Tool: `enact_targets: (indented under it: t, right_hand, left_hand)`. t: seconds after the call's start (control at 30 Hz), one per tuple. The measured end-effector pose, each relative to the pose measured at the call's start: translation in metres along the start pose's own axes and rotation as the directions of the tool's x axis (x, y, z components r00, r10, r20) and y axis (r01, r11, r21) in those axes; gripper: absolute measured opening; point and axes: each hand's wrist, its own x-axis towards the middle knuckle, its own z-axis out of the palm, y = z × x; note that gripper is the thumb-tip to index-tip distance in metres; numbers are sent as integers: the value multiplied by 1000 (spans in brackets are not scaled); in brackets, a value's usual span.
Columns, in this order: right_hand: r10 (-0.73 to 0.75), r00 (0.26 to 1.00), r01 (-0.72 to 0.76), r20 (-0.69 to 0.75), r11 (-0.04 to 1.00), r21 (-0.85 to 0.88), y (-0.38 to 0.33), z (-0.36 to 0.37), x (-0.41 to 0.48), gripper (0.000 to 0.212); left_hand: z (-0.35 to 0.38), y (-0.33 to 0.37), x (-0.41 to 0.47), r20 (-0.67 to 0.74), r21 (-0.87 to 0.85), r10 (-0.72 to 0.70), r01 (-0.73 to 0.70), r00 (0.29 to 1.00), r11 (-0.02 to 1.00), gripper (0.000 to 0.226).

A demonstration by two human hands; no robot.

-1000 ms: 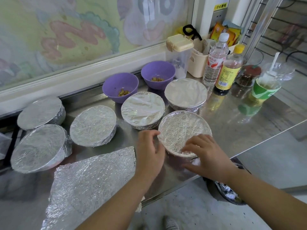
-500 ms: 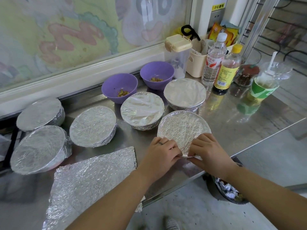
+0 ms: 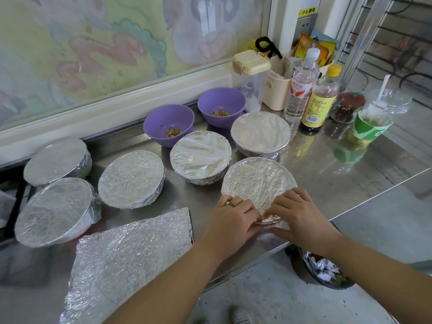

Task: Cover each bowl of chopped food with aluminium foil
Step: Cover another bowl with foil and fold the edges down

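Down at 5 o'clock there's a bin of foil scraps under the counter, half hidden by the right forearm. A loose foil sheet lies at 7 o'clock, its bottom corner cut off. The left hand and right hand have their fingers curled, pinching the foil at the front bowl's near rim, dead centre. That rim itself is covered by the hands. There are five more wrapped bowls, so six in all, and you can't see what's inside. Two purple bowls sit open at 12 o'clock.
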Motion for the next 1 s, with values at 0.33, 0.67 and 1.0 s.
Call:
enact_targets:
  t: [0.33, 0.67, 1.0]
  right_hand:
    - [22, 1000, -22, -6, 1000, -12, 6, 2, 0, 28]
    - [31, 999, -31, -32, 999, -6, -1, 7, 4, 25]
    - [47, 998, -45, -33, 998, 48, -2, 10, 9, 25]
  left_hand:
    - [3, -1, 2, -47, 32, 64, -63, 997, 998, 23]
    - [7, -5, 1, -36, 36, 39, -38, 999, 999, 25]
    - [18, 6, -2, -145, 191, 7, 21, 989, 981, 19]
